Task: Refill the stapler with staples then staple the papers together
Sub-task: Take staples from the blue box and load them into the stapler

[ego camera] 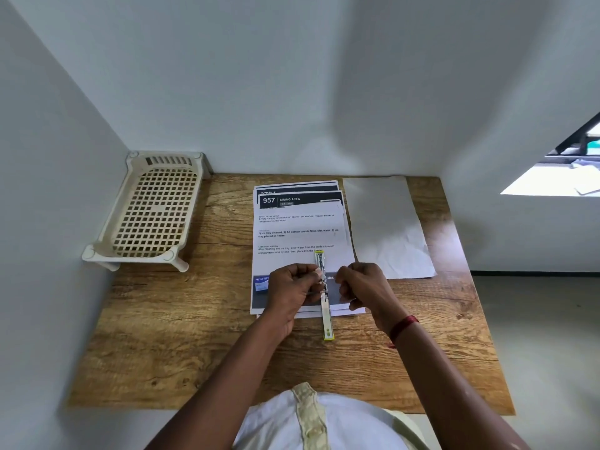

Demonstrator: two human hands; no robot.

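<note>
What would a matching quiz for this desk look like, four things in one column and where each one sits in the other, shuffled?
Things:
1. stapler
2. plastic rack
3. blank sheet
4. blue staple box

Places:
A. far left corner of the table
B. on the printed papers, just left of the left hand
C. right of the printed papers
D. opened out, between the left hand and the right hand

Pairs: 1-D, 2-A, 3-C, 4-B.

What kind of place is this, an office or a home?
Likely a small office or study corner: a wooden table against white walls, printed papers, an open stapler and a plastic tray.
</note>
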